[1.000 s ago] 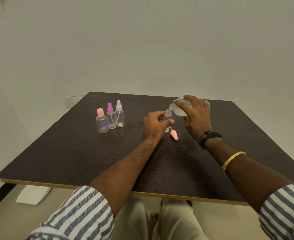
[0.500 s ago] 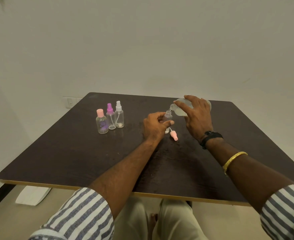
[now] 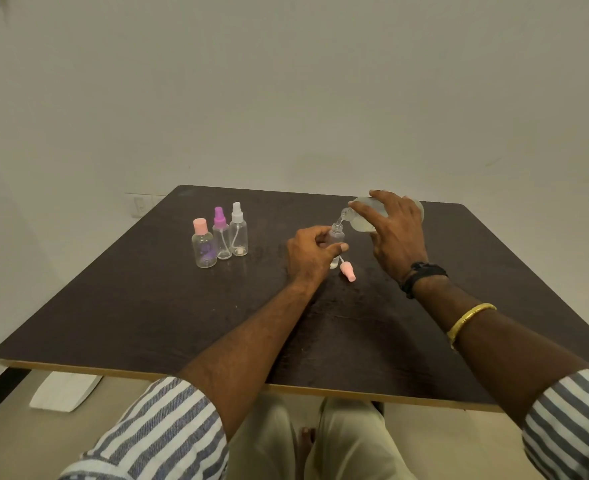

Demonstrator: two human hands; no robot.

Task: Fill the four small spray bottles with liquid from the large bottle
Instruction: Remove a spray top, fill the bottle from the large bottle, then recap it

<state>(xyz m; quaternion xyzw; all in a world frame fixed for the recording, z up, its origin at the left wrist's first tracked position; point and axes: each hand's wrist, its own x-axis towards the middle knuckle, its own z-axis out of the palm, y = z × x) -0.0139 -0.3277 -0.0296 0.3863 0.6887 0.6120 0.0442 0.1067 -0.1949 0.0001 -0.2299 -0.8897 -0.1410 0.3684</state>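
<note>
Nearest, two striped sleeves (image 3: 161, 434) frame the bottom of the view, with pale trousers (image 3: 348, 441) between them and a bare foot below the table edge. A white sheet (image 3: 64, 391) lies on the floor at the left, partly under the dark table (image 3: 147, 323).

Both forearms reach forward over the tabletop. The right forearm carries a gold bangle (image 3: 468, 318) and, nearer the wrist, a black band (image 3: 423, 275).

A pink spray top (image 3: 348, 271) with its dip tube lies on its side on the table between the two hands, just beside the left hand.

The left hand (image 3: 312, 256) is curled round a small open bottle (image 3: 337, 235), thumb and fingers gripping its body. This bottle stands upright near the table's centre, its mouth uncovered.

The right hand (image 3: 397, 233) grips the large bottle (image 3: 364, 220) from above, fingers spread over its body. The large bottle is tilted well over, neck pointing left and down, just above the small bottle's mouth. Pale liquid sits in its lower side; a thin line of liquid appears to run between neck and mouth.

Well apart to the left stand three upright small bottles in a close row: a pink-capped bottle (image 3: 203, 245), a purple-topped bottle (image 3: 221, 239) and a white-topped bottle (image 3: 238, 233). Their fill level cannot be told.

Beyond the far edge, a wall socket (image 3: 140, 204) sits on the plain wall (image 3: 286, 98).
</note>
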